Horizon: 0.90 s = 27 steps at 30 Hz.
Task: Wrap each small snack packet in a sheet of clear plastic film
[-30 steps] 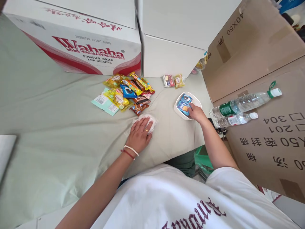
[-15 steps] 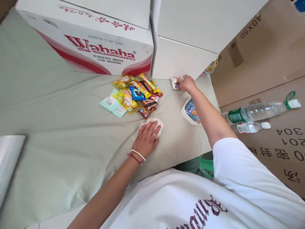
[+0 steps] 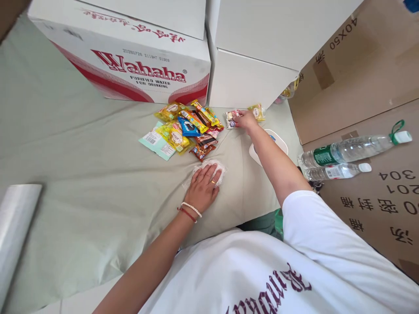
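My right hand has its fingers closed on the edge of a small white-and-red snack packet, in front of a white box. Just right of that hand lies a yellow snack packet. Below it, my right forearm partly covers a white oval container with a bit of blue wrapper inside. My left hand lies flat, fingers stretched, on a crumpled piece of clear plastic. Above the left hand is a heap of wrapped snacks, with a pale green packet at its left side.
A Wahaha water carton and a white box stand at the back. On the right are large brown cardboard boxes, with a big bottle and a smaller bottle before them. A silvery roll lies far left.
My right hand has moved left with the white-and-red packet, towards the heap. The yellow packet and more of the oval container have come into sight. My left hand stays in place.
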{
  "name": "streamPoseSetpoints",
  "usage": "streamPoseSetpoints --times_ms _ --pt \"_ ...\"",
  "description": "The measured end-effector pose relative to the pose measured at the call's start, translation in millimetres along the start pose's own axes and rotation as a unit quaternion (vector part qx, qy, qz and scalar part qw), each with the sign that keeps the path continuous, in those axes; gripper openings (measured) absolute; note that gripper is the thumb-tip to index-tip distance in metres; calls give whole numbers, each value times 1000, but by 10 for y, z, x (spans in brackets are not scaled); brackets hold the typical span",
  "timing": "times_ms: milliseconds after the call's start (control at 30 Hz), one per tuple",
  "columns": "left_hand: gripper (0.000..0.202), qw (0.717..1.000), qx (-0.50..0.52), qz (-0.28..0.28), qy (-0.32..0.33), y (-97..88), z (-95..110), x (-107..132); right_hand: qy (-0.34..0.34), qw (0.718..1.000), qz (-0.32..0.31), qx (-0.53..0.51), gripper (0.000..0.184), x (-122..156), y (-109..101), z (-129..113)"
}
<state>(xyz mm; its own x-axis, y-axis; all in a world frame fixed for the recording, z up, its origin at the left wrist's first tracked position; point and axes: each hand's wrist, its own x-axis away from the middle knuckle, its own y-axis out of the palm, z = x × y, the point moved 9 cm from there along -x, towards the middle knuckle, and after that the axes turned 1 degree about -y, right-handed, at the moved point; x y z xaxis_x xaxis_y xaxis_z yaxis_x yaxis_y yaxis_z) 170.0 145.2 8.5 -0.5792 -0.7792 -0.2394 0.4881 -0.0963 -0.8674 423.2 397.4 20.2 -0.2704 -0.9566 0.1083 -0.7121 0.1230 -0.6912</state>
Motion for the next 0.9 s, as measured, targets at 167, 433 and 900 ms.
streamPoseSetpoints --times_ms 167,433,900 --pt "57 1000 5 0 -2 -4 -2 -4 -43 997 26 -62 35 477 -702 12" --pt "57 1000 1 20 7 -6 2 -13 87 994 60 -35 30 1129 -2071 859" --pt "59 1000 -5 15 5 -6 8 -6 80 920 131 359 44 1264 -1646 863"
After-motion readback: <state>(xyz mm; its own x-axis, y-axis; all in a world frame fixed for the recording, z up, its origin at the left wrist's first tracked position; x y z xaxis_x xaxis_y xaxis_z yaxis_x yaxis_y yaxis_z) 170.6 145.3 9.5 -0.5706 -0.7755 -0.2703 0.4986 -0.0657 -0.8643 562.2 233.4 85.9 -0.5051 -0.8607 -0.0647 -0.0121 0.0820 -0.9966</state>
